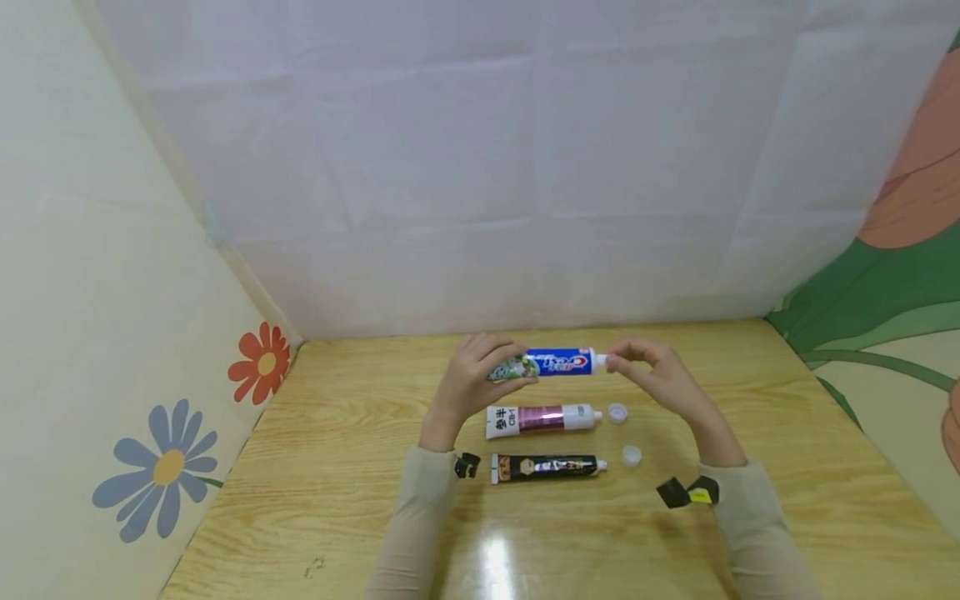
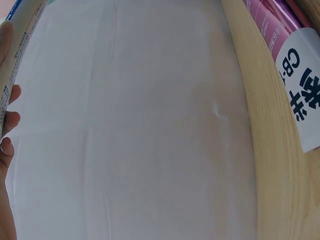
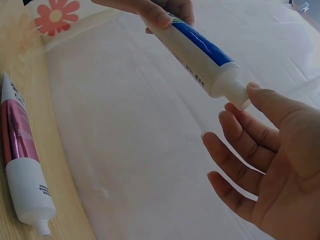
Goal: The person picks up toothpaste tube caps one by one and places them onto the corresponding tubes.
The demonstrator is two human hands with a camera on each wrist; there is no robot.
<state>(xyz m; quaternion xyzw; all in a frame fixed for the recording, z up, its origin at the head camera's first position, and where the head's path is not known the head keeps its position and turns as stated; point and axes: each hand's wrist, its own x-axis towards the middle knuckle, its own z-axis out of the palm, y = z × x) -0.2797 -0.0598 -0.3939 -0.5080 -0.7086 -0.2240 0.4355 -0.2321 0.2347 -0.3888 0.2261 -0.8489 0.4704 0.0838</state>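
Wrapped round the tail end of the blue toothpaste tube (image 1: 558, 362), my left hand (image 1: 474, 379) has its thumb and fingers closed on the body, with no slack gap that shows. From that hold the tube runs out to my right, raised off the wooden table (image 1: 360, 417), its long axis nearly level across the head view and aimed straight at my other hand. Nearer me lie a white-and-magenta tube (image 1: 543, 419) and then a black tube (image 1: 551, 467), both roughly parallel to the one I hold, their bare nozzles also pointing right. Just past those nozzles rest two loose caps, one farther cap (image 1: 618, 413) and one nearer cap (image 1: 632, 456). Above them, at the blue tube's right end, sits its white cap (image 3: 237, 95), in line with the tube. My right hand (image 1: 658, 379) is the closer one to it: thumb and forefinger are nearly together, pinching the cap between their tips, while the other fingers curve loosely, clear of the tube.
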